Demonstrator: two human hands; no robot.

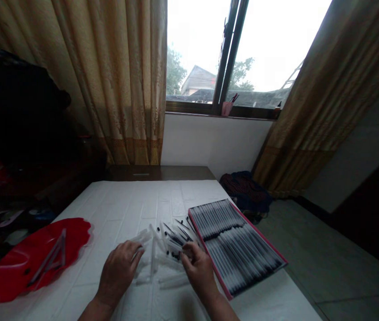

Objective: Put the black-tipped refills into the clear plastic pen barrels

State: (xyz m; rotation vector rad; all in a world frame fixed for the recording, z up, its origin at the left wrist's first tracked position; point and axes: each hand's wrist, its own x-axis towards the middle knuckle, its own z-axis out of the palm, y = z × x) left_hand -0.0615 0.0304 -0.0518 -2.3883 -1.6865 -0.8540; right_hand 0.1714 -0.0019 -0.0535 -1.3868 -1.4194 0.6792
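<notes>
My left hand (118, 267) is closed in a pinch beside some clear plastic tubes (153, 254) that look like pen barrels. What sits between its fingertips, if anything, is too small to tell. To the right, my right hand (199, 267) also has its thumb and fingers pressed together, over small black caps (175, 255); its hold is hidden. Thin dark pen refills (183, 233) lie scattered just beyond it. Close by on the right is a shallow pink-edged box (239, 245), filled with two rows of clear pens with black ends.
A red scalloped tray (11, 263) holding a few clear tubes stands at the table's left. The white brick-patterned table (122, 196) reaches toward the window wall. A dark bundle (246, 189) lies past its right edge. A pink cup (226, 109) stands on the sill.
</notes>
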